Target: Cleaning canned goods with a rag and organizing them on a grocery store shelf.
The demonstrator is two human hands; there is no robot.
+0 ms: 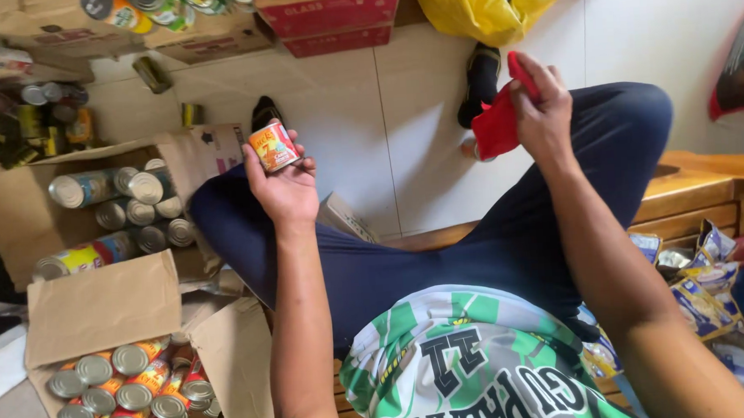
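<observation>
Starting at the far left, I see two open cardboard boxes on the floor. The lower box [98,317], down and left of my left hand's fingers, holds small tins standing upright, silver lids showing, packed close. The upper box [25,219], just left of those fingers, holds larger cans lying on their sides in a loose heap.

Now my left hand [284,188]: fingers curled up around a small orange-labelled can [274,146], thumb on one side, fingertips on the other, the can tilted above my knee. It looks rigid and smooth-walled; I judge it dense for its size, a bit slick on the label, so gripping across the round wall is the safe hold.

Moving right, my right hand [541,111] has fingers pinched on a red cloth [499,126], soft and limp, hanging below the fingers. Right of that, crinkly snack packets [707,285] lie heaped beside the wooden bench [694,196].
</observation>
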